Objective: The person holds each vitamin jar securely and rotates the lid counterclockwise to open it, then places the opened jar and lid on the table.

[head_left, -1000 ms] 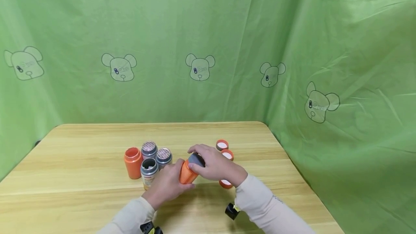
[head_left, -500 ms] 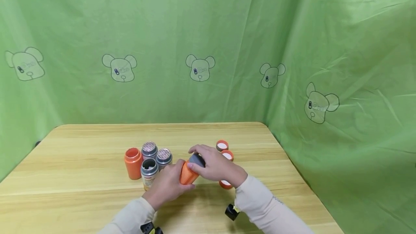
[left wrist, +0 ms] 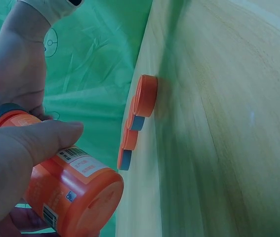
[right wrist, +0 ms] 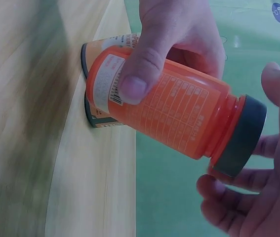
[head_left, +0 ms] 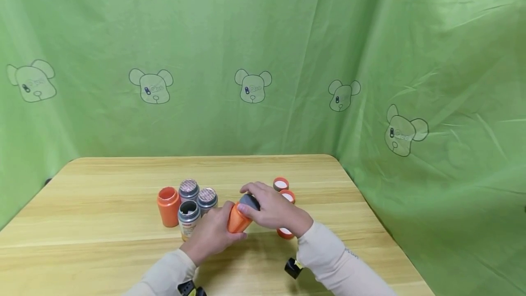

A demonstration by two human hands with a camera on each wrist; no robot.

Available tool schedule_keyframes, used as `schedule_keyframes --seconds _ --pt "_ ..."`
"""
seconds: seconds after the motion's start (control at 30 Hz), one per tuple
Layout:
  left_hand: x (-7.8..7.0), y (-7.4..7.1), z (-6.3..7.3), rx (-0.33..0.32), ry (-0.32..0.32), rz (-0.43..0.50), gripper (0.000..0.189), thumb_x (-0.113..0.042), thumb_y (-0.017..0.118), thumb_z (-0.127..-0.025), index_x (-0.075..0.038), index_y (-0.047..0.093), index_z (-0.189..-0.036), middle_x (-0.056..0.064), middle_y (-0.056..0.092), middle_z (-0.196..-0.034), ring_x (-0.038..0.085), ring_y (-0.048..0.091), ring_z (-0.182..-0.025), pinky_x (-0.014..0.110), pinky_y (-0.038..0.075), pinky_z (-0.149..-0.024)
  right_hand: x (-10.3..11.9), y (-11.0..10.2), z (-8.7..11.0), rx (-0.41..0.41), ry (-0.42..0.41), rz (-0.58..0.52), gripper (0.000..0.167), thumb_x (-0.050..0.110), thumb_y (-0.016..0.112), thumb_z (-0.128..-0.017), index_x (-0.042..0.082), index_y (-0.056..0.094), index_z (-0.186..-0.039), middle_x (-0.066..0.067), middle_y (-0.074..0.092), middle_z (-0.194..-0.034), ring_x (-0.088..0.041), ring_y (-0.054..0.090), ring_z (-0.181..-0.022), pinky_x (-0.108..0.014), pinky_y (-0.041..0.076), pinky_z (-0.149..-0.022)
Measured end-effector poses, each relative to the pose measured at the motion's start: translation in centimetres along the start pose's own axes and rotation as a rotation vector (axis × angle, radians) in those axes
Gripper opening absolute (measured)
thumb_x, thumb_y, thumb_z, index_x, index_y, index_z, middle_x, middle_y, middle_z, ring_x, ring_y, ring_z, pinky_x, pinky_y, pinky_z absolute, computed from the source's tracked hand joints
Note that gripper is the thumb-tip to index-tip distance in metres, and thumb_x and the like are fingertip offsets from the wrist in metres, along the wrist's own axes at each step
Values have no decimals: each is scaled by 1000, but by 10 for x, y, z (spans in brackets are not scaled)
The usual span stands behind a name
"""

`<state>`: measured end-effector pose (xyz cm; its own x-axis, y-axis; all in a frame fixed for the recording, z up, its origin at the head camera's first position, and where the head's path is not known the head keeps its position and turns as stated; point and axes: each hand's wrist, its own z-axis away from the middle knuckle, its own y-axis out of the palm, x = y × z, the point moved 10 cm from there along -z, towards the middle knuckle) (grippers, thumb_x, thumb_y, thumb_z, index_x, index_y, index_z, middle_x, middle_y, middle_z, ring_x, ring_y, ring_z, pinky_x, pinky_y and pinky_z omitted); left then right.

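Observation:
My left hand (head_left: 210, 233) grips an orange plastic bottle (head_left: 238, 220), tilted with its neck up toward the right; its thumb lies along the printed label in the right wrist view. On the neck sits a dark grey screw cap (right wrist: 241, 136). My right hand (head_left: 274, 205) holds that cap, fingers curled around its side; in the right wrist view fingertips are at its lower edge and the thumb stands near its top. A second orange bottle (head_left: 168, 208) stands uncapped at the left. Beside it a grey bottle (head_left: 187, 224) is uncapped too, its mouth dark.
Two grey bottles with foil-sealed mouths, one at the back (head_left: 188, 189) and one nearer the hands (head_left: 207, 198), stand in the same group. Several orange and grey caps (left wrist: 145, 96) lie in a row on the wooden table (head_left: 102, 259), right of the hands. Green curtain surrounds the table.
The right hand's fingers and thumb have shifted slightly on the cap, which stays on the bottle. The left hand and the standing bottles have kept their places.

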<state>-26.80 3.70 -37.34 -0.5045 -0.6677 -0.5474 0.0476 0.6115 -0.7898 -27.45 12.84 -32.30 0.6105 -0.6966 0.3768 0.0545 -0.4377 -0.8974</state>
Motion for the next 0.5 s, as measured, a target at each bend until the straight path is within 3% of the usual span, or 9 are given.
schedule_keyframes --seconds 0.17,0.33,0.5 --pt "1 1 0 8 -7 5 57 -35 84 -73 -5 55 -112 -4 54 -75 10 49 -60 25 42 -52 -3 4 -1 39 33 -8 39 41 53 -97 13 56 -123 0 61 -101 -12 53 -76 -25 46 -63" --pt "0 -1 0 1 7 -2 58 -37 84 -72 -5 55 -112 -5 54 -75 8 50 -59 25 42 -51 3 2 0 39 -29 -31 38 26 57 -93 11 53 -127 -2 59 -112 -13 54 -84 -27 47 -70" --pt "0 0 0 8 5 4 59 -37 84 -73 -5 55 -113 -5 55 -76 8 50 -60 25 42 -52 2 0 1 26 -17 -24 42 35 56 -95 10 52 -128 -3 57 -117 -14 54 -88 -28 47 -74"
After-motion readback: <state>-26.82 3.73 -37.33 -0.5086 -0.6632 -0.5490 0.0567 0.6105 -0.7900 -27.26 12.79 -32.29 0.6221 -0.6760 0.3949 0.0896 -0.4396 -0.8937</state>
